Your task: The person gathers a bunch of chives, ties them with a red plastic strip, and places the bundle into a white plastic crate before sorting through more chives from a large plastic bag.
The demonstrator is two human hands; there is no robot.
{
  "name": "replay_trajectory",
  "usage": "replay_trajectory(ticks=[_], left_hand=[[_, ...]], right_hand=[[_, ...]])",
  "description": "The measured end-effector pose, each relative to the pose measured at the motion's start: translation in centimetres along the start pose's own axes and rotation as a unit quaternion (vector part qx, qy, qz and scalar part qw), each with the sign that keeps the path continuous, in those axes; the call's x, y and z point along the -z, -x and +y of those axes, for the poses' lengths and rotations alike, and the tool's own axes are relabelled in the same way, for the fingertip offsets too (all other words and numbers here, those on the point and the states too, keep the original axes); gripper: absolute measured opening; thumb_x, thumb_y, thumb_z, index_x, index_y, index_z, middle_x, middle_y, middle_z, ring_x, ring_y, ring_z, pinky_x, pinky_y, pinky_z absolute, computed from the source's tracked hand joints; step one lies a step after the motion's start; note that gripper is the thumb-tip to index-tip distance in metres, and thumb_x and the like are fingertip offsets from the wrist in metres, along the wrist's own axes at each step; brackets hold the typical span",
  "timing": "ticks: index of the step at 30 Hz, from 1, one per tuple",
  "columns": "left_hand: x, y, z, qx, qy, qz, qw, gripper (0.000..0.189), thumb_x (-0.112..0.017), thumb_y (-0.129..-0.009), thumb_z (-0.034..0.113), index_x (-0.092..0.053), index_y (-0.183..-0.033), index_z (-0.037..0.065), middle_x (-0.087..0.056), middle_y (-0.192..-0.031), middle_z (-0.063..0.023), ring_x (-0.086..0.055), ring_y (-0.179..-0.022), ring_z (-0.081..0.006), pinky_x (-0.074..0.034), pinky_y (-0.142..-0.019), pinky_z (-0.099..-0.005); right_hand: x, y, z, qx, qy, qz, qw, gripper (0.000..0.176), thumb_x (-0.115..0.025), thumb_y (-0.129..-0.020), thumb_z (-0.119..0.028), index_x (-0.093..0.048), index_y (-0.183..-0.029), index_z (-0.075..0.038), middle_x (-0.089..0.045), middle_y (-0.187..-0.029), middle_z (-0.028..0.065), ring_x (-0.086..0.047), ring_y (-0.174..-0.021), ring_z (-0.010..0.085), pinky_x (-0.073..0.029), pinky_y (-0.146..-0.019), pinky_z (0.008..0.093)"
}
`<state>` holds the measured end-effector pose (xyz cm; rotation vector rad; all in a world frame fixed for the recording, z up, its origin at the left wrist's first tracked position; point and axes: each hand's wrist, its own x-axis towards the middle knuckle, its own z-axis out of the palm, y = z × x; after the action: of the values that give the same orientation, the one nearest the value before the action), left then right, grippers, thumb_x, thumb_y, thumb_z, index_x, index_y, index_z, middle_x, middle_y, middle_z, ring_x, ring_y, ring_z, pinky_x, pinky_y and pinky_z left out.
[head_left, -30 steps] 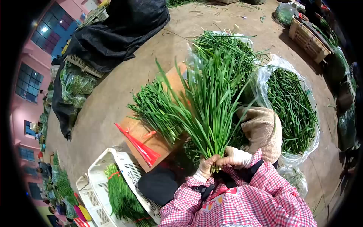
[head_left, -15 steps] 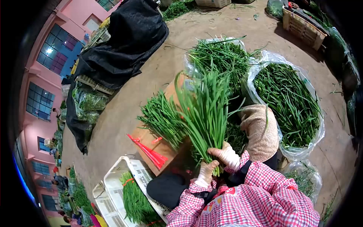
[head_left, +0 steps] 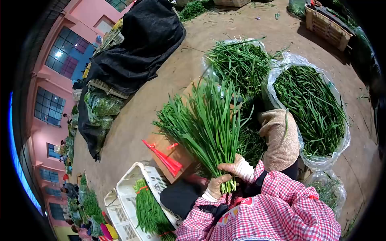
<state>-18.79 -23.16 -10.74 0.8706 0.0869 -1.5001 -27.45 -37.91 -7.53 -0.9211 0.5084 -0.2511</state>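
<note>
A fanned bunch of garlic chives (head_left: 215,132) stands upright in front of me, cut stem ends down. My left hand (head_left: 217,185), its wrist wrapped in white, is closed round the stems near their bottom. My right hand (head_left: 237,166), also wrapped, grips the same stems slightly higher on the right side, thumb across the front. Behind the bunch, more chives (head_left: 171,116) lie on a brown board (head_left: 155,136), partly hidden by its leaves. Red tie strips (head_left: 164,157) rest on the board's near end, left of my hands.
A white crate (head_left: 122,188) at lower left holds red-banded chives (head_left: 150,211). Loose greens fill a plastic bag (head_left: 341,142) at right; another heap (head_left: 239,60) lies ahead. A beige cloth (head_left: 281,140) covers my right knee. Black sheeting (head_left: 140,40) drapes stacked crates at upper left.
The bunch has come down a little and leans over the chives on the board. My left hand has shifted slightly on the stems. The whole view has moved a little.
</note>
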Motion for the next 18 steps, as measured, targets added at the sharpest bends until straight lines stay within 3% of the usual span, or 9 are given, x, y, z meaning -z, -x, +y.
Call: replay_trajectory(ticks=[6, 7, 10, 13, 15, 16, 17, 18], left_hand=[[-0.5, 0.6, -0.2, -0.006, 0.002, 0.009, 1.0, 0.04, -0.07, -0.079, 0.006, -0.059, -0.116, -0.004, -0.07, -0.095, -0.018, -0.071, -0.08, -0.0306, -0.062, -0.071, -0.0424], [-0.4, 0.5, -0.4, -0.023, 0.013, -0.003, 1.0, 0.038, -0.07, -0.079, 0.007, -0.059, -0.114, -0.004, -0.07, -0.094, -0.0177, -0.071, -0.079, -0.0302, -0.063, -0.07, -0.042], [-1.7, 0.5, -0.2, -0.057, 0.06, -0.003, 0.997, 0.033, -0.071, -0.077, 0.006, -0.061, -0.107, -0.004, -0.07, -0.088, -0.0156, -0.071, -0.071, -0.0279, -0.063, -0.061, -0.0389], [-1.6, 0.9, -0.2, -0.063, 0.079, 0.018, 0.995, 0.033, -0.069, -0.077, 0.014, -0.062, -0.105, -0.001, -0.069, -0.082, -0.0156, -0.07, -0.067, -0.0264, -0.063, -0.06, -0.0377], [-2.1, 1.3, 0.3, -0.101, 0.067, 0.005, 0.993, 0.037, -0.069, -0.077, 0.018, -0.061, -0.108, -0.001, -0.067, -0.079, -0.0124, -0.067, -0.064, -0.0232, -0.059, -0.055, -0.0345], [-2.1, 1.6, 0.7, -0.12, 0.061, -0.001, 0.991, 0.039, -0.069, -0.077, 0.02, -0.06, -0.109, 0.0, -0.066, -0.077, -0.0108, -0.066, -0.062, -0.0216, -0.057, -0.053, -0.0329], [-1.5, 1.6, 1.0, -0.123, 0.054, -0.031, 0.991, 0.043, -0.069, -0.079, 0.023, -0.058, -0.114, 0.0, -0.06, -0.07, -0.0066, -0.054, -0.054, -0.016, -0.042, -0.047, -0.0288], [-1.6, 2.0, 1.5, -0.121, 0.051, -0.044, 0.99, 0.043, -0.069, -0.079, 0.024, -0.057, -0.113, -0.001, -0.056, -0.068, -0.0058, -0.048, -0.053, -0.0146, -0.036, -0.046, -0.0284]], right_hand=[[-1.2, 0.2, 0.1, 0.01, -0.105, -0.006, 0.994, 0.037, -0.075, -0.079, -0.008, -0.062, -0.113, -0.003, -0.069, -0.1, 0.0057, -0.063, -0.09, 0.0139, -0.051, -0.08, 0.03], [-1.0, 0.6, -0.7, 0.007, 0.003, 0.004, 1.0, 0.037, -0.074, -0.08, -0.011, -0.062, -0.113, -0.002, -0.069, -0.099, 0.0063, -0.063, -0.089, 0.0144, -0.052, -0.079, 0.0299], [-1.4, 0.7, -2.5, 0.007, 0.075, -0.004, 0.997, 0.038, -0.074, -0.079, -0.016, -0.061, -0.112, -0.001, -0.069, -0.097, 0.008, -0.063, -0.087, 0.016, -0.052, -0.078, 0.031], [-2.3, 0.6, -3.4, -0.004, 0.057, -0.011, 0.998, 0.049, -0.076, -0.078, -0.019, -0.057, -0.12, -0.002, -0.068, -0.1, 0.0085, -0.063, -0.088, 0.0166, -0.051, -0.081, 0.0312], [-2.3, -0.2, -2.4, 0.029, 0.015, -0.072, 0.997, 0.065, -0.077, -0.077, -0.026, -0.05, -0.132, -0.004, -0.067, -0.104, 0.0098, -0.062, -0.093, 0.0163, -0.051, -0.081, 0.0302], [-1.9, 0.3, -3.1, -0.012, 0.069, -0.082, 0.994, 0.074, -0.077, -0.077, -0.028, -0.044, -0.138, -0.004, -0.066, -0.106, 0.0117, -0.062, -0.095, 0.0173, -0.051, -0.083, 0.0303], [-1.4, 0.7, -4.0, -0.053, 0.122, -0.094, 0.987, 0.082, -0.077, -0.077, -0.03, -0.037, -0.144, -0.004, -0.066, -0.107, 0.0136, -0.062, -0.098, 0.0184, -0.051, -0.084, 0.0303], [-0.5, 0.0, -2.0, -0.057, 0.124, -0.104, 0.985, 0.097, -0.078, -0.077, -0.033, -0.024, -0.151, -0.004, -0.064, -0.113, 0.0176, -0.062, -0.101, 0.022, -0.05, -0.088, 0.0314]])
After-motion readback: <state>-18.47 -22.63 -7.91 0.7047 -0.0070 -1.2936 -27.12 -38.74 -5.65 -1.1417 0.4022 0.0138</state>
